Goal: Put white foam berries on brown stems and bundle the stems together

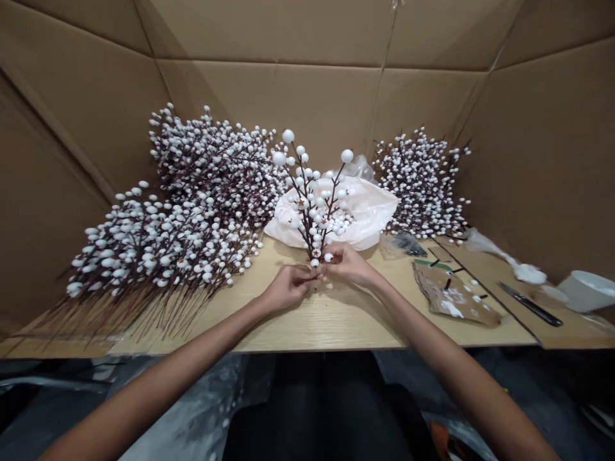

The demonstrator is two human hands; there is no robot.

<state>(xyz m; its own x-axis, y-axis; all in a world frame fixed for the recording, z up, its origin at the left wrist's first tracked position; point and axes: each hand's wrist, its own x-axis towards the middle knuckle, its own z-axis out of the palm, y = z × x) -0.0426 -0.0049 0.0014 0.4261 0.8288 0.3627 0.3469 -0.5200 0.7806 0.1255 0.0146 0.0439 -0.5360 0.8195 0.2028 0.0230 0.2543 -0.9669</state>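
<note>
An upright sprig of dark twigs with white berries [313, 192] stands over the wooden table [336, 320], held at its base by both hands. My left hand [287, 287] pinches the lower stems from the left. My right hand [346, 261] is closed on the stems from the right, fingertips meeting the left hand's beside a low white berry [314, 262].
A large heap of white-berry branches [182, 211] fills the left of the table, a smaller heap [423, 182] stands at the back right. A white plastic bag [365, 214] lies behind the sprig. At right are torn cardboard [454, 298], a knife [531, 304] and a white bowl [589, 289]. Cardboard walls surround the table.
</note>
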